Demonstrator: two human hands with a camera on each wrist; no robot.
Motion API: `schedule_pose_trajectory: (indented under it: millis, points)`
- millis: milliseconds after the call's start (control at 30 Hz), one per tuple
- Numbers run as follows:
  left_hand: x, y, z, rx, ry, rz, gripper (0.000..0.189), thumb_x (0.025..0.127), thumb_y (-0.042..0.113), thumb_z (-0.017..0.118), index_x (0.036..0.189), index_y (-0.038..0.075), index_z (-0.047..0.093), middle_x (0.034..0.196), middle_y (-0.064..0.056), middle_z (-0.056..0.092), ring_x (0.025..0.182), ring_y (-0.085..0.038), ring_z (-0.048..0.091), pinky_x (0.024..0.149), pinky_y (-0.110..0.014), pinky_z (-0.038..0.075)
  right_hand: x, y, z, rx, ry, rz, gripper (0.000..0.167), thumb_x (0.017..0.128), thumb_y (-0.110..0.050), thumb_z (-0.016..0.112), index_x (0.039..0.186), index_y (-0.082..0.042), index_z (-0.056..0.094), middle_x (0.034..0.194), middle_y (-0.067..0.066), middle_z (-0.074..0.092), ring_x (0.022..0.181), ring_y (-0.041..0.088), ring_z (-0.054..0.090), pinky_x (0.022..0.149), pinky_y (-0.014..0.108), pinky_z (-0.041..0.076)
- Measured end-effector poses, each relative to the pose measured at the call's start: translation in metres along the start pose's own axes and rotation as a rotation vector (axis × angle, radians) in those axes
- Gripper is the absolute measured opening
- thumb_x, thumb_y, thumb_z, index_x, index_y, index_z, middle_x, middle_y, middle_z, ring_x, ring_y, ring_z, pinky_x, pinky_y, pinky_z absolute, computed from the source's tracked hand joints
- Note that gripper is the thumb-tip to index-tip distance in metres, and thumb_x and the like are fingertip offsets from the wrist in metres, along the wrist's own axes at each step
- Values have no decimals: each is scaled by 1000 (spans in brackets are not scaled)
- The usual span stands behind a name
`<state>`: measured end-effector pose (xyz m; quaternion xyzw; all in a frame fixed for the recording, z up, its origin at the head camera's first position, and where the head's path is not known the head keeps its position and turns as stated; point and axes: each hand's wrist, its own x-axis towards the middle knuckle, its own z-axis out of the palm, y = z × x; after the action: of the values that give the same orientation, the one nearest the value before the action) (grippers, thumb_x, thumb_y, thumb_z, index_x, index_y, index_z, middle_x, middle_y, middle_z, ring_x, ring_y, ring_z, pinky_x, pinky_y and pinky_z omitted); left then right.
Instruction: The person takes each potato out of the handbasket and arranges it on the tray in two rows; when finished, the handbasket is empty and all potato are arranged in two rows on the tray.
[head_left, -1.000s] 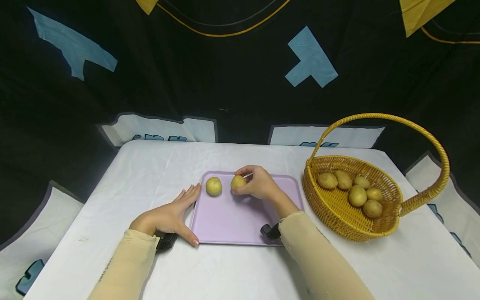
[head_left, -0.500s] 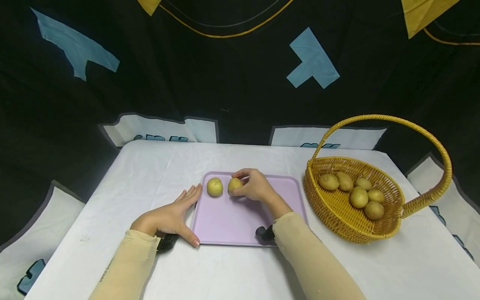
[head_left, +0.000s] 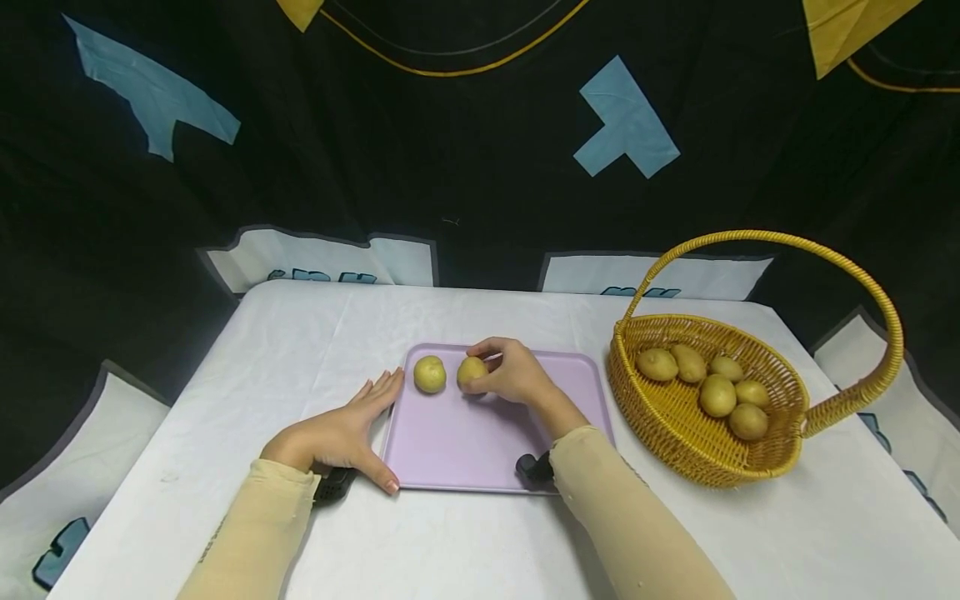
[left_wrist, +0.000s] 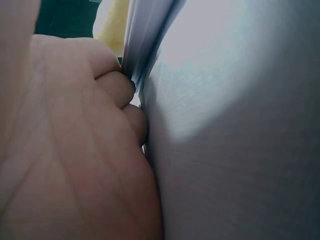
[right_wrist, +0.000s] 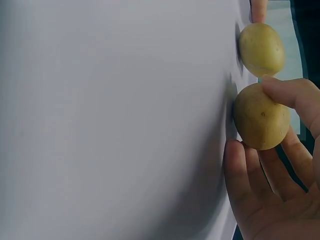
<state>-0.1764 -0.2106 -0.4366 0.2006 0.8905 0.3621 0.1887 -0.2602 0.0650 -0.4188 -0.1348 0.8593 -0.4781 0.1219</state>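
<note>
My right hand (head_left: 513,375) holds a small round potato (head_left: 472,372) between thumb and fingers, low over the lilac tray (head_left: 465,450). The right wrist view shows the thumb on one side of this potato (right_wrist: 262,117) and the fingers round the other side. A second potato (head_left: 430,374) sits on the tray just to its left, near the back left corner. My left hand (head_left: 345,425) lies spread along the tray's left edge, its fingertips at the rim and its thumb near the front left corner. In the left wrist view the palm (left_wrist: 80,140) fills the left half.
A yellow wicker basket (head_left: 645,417) with a tall arched handle (head_left: 765,237) stands right of the tray, holding several potatoes (head_left: 717,395). A white cloth (head_left: 360,550) covers the table. Behind it hangs a black curtain (head_left: 420,167) with blue and yellow shapes.
The right hand has shifted slightly left with the potato, closer to the other potato. The left hand has stayed at the tray's edge.
</note>
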Motion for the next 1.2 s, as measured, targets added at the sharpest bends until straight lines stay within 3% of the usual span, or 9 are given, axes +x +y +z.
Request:
schedule_pose_trajectory:
  millis: [200,533,833,1200]
  points:
    - [0,0,0,-6,-2,0,155,51,48,99,162,8,-1,166,-18,-9,149,-45,-12,116,-65,0,-1,1,-1,-8,8,-19,56,69,-4,91,121,-5,69,119,7,67,103,22,65,83,31,55]
    - [0,-1,0,-6,4,5,154,51,46,99,162,6,0,166,-19,-8,149,-46,-11,116,-65,1,0,3,-2,-20,8,-20,55,68,-6,92,118,-7,71,118,6,67,105,23,64,88,34,53]
    - [0,-1,0,1,4,9,154,51,47,99,162,5,0,166,-20,-7,148,-46,-11,116,-65,1,-1,2,-4,-71,14,-21,66,67,-9,93,127,-8,66,120,8,66,110,25,63,95,37,51]
    - [0,0,0,-4,7,9,155,50,47,99,162,5,1,166,-20,-7,149,-46,-11,116,-64,1,-8,5,-17,-101,7,-47,76,66,-15,95,135,-9,62,131,11,62,116,29,59,101,41,48]
